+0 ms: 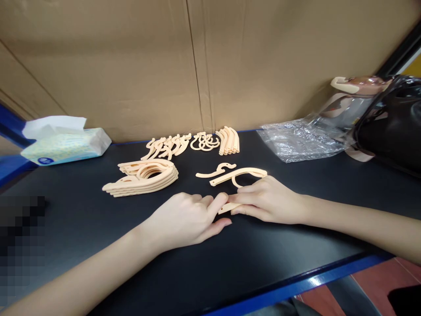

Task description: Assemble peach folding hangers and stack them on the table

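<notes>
Both my hands meet at the middle of the black table. My left hand lies on the table with fingers curled, its forefinger and thumb closed on a small peach plastic piece. My right hand pinches the same piece from the right. Just behind my hands lies a curved peach hanger arm and a small hook piece. A stack of peach hanger bodies sits to the left.
Rows of peach hooks, rings and curved strips lie near the cardboard wall. A tissue pack stands at far left. Crumpled clear plastic, a bottle and a black bag are at right.
</notes>
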`<state>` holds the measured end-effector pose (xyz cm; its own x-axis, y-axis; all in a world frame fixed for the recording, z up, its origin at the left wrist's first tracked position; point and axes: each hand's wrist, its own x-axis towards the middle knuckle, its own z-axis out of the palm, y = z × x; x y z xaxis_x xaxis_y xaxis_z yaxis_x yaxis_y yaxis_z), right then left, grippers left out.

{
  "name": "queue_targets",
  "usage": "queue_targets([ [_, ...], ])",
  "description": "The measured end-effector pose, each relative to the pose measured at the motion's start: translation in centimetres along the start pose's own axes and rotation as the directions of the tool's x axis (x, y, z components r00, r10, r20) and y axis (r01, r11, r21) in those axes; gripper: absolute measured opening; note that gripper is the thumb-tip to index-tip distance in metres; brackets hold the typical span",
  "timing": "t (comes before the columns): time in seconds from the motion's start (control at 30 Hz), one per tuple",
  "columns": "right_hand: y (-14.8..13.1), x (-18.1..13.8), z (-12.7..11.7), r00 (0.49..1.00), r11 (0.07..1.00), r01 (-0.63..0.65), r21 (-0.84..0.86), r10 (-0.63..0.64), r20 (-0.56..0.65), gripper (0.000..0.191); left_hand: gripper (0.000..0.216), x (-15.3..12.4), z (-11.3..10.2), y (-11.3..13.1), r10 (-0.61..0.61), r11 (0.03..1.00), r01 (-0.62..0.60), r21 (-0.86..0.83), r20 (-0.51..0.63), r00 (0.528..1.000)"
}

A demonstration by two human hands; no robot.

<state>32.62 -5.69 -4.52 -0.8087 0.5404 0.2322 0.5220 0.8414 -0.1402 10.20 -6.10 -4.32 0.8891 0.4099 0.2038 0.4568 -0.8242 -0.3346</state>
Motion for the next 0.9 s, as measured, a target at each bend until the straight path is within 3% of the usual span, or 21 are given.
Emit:
queue_targets([
  [0.47, 0.3, -0.1, 0.2, 1.000, 1.000, 0.010, 0.013, -0.010, -0.020, 0.033, 0.021, 0.2, -0.3, 0.2, -0.046, 0.995, 0.055, -0.084, 0.104, 0.993],
  [0.7, 0.3, 0.2, 0.3, 0.999, 0.995, 0.020, -0.094, -0.023, -0.031, 0.032, 0.023, 0.1, -0.4, 0.2, -0.101, 0.983, 0.116, -0.145, 0.107, 0.989],
  [0.9, 1.1, 0.1, -0.3, 0.986, 0.995, 0.028, -0.094, -0.044, -0.164, 0.035, 0.025, 0.2, -0.5, 0.2, -0.137, 0.979, 0.151, -0.133, 0.112, 0.984],
])
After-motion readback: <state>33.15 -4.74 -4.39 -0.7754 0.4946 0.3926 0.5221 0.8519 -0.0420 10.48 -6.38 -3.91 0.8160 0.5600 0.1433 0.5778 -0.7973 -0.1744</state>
